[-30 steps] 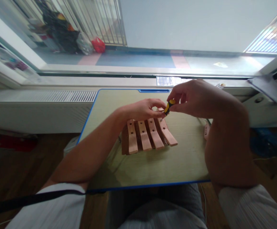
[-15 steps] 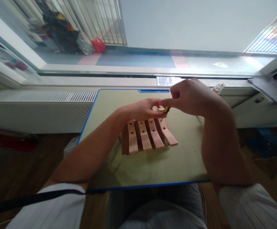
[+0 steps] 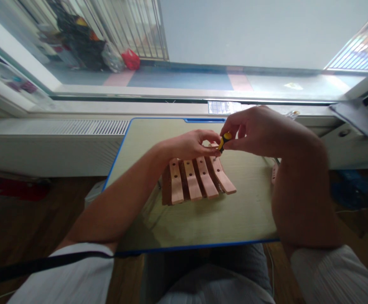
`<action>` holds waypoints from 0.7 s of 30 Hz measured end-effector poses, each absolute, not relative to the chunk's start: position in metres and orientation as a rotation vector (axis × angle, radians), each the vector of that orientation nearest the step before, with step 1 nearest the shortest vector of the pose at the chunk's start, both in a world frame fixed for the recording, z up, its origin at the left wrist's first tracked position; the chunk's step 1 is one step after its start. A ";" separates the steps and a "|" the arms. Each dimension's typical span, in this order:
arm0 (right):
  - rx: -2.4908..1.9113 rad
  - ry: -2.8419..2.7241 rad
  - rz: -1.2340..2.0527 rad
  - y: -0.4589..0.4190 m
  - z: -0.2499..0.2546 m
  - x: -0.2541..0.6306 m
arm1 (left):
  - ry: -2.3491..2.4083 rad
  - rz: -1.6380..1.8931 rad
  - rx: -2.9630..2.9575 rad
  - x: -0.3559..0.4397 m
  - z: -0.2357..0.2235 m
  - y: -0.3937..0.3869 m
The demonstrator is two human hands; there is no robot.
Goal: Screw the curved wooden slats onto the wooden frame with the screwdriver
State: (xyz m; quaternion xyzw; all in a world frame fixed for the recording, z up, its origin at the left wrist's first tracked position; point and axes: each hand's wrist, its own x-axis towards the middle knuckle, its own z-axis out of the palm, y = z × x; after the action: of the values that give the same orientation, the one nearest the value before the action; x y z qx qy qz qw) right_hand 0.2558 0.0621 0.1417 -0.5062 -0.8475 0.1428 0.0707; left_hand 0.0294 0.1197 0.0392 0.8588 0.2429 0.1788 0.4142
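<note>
My right hand (image 3: pixel 245 131) has a short yellow-and-black screwdriver (image 3: pixel 225 139) between its thumb and fingers. The screwdriver leans a little, its tip down at a screw in the upper hole of the rightmost wooden strip (image 3: pixel 223 179). My left hand (image 3: pixel 199 143) comes in from the left, thumb and forefinger curled about the lower part of the screwdriver. Under and in front of my left hand lie several pale wooden strips (image 3: pixel 190 181), each with two holes, side by side across a brown base (image 3: pixel 166 190). My left fingers partly hide their far ends.
The strips lie on a small table (image 3: pixel 250 211) with a blue edge. Beyond it are a radiator (image 3: pixel 101 127) and a windowsill with a clear packet (image 3: pixel 223 107). A pink object (image 3: pixel 274 172) shows beside my right forearm.
My right hand has shifted slightly right and rolled its grip, so the yellow handle end now shows. My left hand and the wooden strips stay where they were.
</note>
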 end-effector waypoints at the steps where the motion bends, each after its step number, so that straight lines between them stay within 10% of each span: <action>1: -1.544 -2.537 0.412 0.062 0.141 0.255 | 0.617 0.446 2.167 0.029 0.039 0.120; 21: -1.641 -2.452 0.247 0.068 0.132 0.252 | 0.630 0.469 2.121 0.029 0.041 0.118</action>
State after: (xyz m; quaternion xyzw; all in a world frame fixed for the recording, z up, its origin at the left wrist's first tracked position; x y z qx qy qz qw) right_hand 0.2515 0.0678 0.1319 -0.5519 -0.8248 0.0831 0.0906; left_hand 0.0289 0.1179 0.0409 0.8484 0.2521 0.1877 0.4260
